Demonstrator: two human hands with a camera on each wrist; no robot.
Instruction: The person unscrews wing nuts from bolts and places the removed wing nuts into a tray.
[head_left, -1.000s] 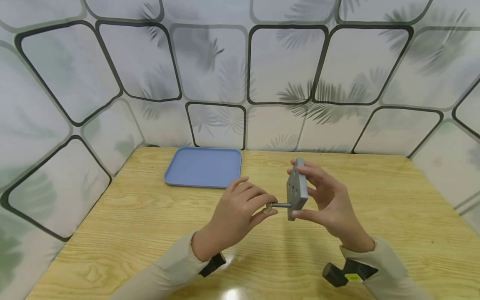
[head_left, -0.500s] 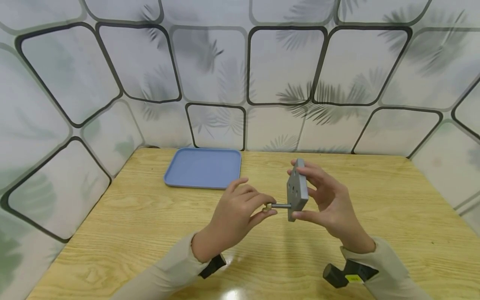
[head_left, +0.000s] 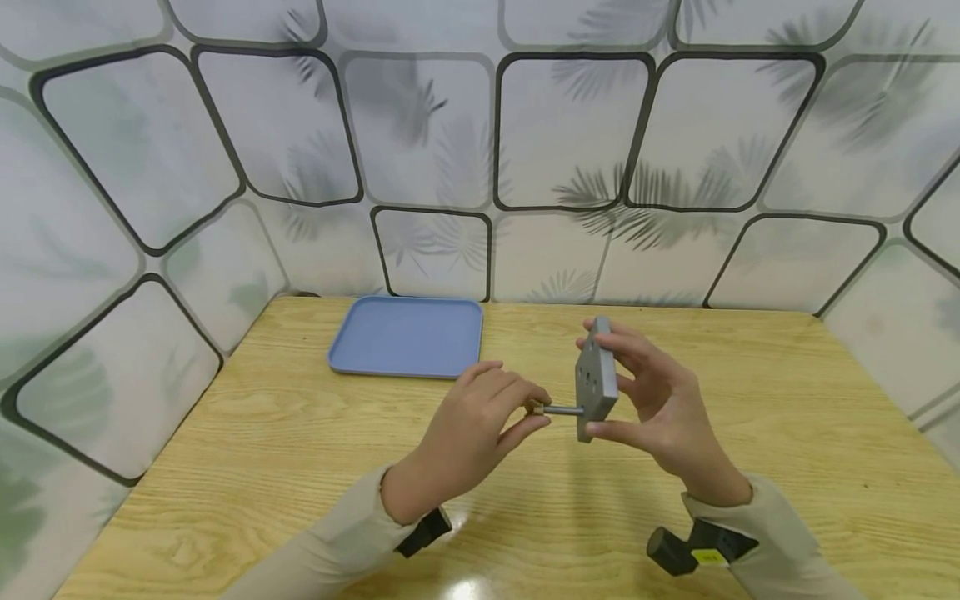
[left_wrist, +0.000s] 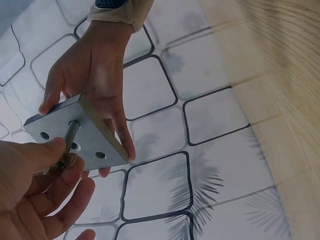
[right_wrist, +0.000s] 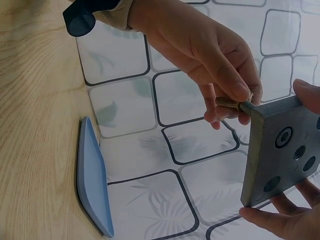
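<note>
My right hand (head_left: 663, 404) holds a thick grey metal plate (head_left: 597, 383) on edge above the table, fingers along the top and thumb at the bottom. The plate has several round holes. A threaded bolt (head_left: 564, 410) sticks out of one lower hole toward my left hand (head_left: 461, 437). On the bolt's outer end is a brass-coloured wing nut (right_wrist: 228, 103), which my left thumb and fingers pinch and partly hide. In the right wrist view, the plate's other face shows a round fitting (right_wrist: 284, 137) seated in one hole.
A blue tray (head_left: 408, 337) lies at the back left of the wooden table (head_left: 787, 417). Patterned curtain-like walls (head_left: 570, 133) stand behind the table and at both sides. Each wrist wears a black camera (head_left: 671, 552).
My left thumb and forefinger have shifted slightly around the wing nut, and its wings have turned. The plate and my right hand stay almost in place.
</note>
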